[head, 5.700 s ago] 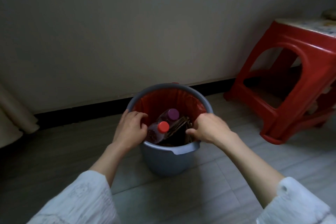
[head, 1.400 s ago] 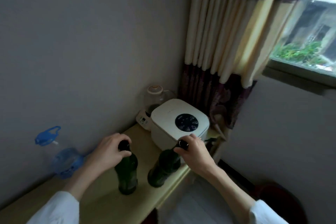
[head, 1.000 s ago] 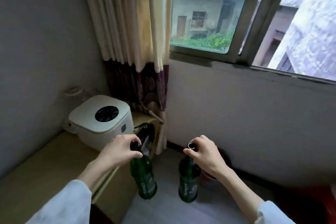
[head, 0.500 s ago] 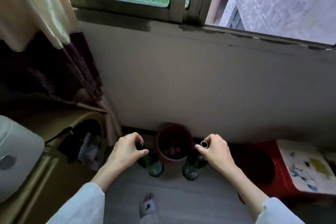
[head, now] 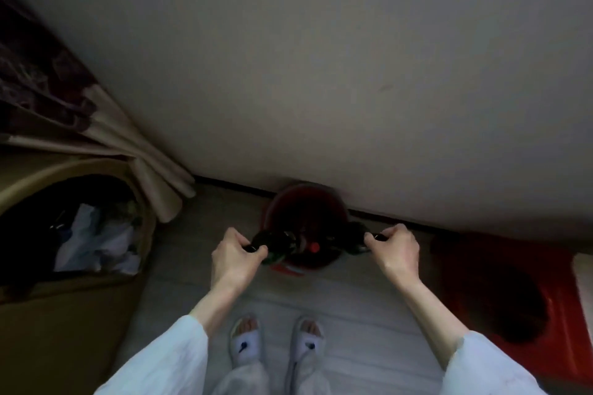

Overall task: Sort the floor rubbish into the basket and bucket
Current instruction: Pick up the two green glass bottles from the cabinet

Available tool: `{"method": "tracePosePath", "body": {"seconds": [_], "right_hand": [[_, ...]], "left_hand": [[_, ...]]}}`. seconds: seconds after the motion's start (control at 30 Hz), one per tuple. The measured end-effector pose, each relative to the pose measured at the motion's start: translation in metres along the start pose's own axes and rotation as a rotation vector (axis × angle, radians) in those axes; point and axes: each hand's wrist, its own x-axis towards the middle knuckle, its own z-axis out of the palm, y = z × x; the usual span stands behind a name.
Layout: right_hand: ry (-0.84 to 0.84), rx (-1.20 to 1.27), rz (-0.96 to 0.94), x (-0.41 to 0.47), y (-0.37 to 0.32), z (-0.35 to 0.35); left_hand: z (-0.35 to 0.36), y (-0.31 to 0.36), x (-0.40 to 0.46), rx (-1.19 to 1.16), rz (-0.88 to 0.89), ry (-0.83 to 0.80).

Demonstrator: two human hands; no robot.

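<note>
At far left the basket (head: 146, 234) stands by the curtain (head: 96, 119), already holding crumpled paper, presumably the soft waste. The left hand (head: 232, 261) grips a dark green bottle (head: 272, 242) by its neck, body swung toward the bucket (head: 306, 205), whose red liner shows a red-capped bottle inside. The right hand (head: 396, 248) grips a second green bottle (head: 354, 239) likewise; neck holds probably let both drop in bottom-first. A red stool (head: 529, 305) sits at right.
</note>
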Motion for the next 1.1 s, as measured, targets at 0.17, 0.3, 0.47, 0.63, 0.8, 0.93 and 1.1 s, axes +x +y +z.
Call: {"method": "tracePosePath", "body": {"seconds": [0.17,0.3,0.47,0.63,0.8,0.93,1.1], "right_hand": [[-0.018,0.048,-0.024,0.067,0.019,0.054],[0.003,0.139,-0.028,0.107,0.035,0.088],[-0.064,0.238,-0.045,0.134,0.054,0.121],[-0.123,0.14,-0.158,0.168,0.072,0.145],[-0.2,-0.05,-0.433,0.18,0.075,0.14],[-0.243,-0.041,-0.463,0.187,0.074,0.154],[-0.445,-0.065,-0.215,0.196,0.089,0.187]], "left_hand": [[0.057,-0.003,0.051,-0.05,-0.05,0.091],[0.099,-0.018,0.088,-0.082,-0.079,0.152],[0.142,-0.031,0.102,-0.125,-0.157,0.222],[0.19,-0.056,0.108,-0.167,-0.24,0.199],[0.225,-0.071,0.107,-0.292,-0.387,0.092],[0.265,-0.097,0.121,-0.553,-0.56,-0.109],[0.271,-0.078,0.107,-0.714,-0.604,-0.264]]}}
